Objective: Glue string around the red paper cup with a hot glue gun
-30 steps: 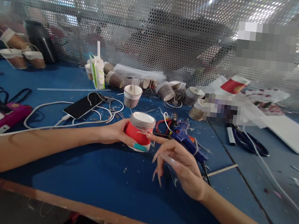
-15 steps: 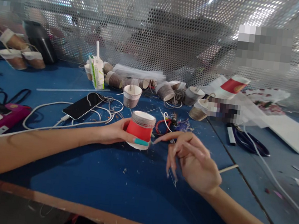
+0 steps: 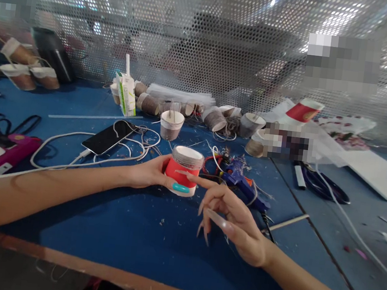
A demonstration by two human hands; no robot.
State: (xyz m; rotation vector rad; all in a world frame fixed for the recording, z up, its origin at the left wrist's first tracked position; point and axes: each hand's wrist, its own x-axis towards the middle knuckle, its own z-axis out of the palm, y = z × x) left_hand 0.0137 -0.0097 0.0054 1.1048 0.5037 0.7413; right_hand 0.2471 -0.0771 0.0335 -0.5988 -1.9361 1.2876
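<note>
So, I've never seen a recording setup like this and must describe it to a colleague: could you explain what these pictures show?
There is no machine here, only a person's bare hands. Every picture comes from one camera worn on that person's head, looking forward and down. The left hand holds a red-and-white cup with grey cord wound around its upper part. The right hand points its index finger at the cup's side and appears to hold nothing. On the blue table lie a phone, a purple power strip and a blue tool, perhaps a glue gun. Farther back are more cups, before a perforated screen.
</note>
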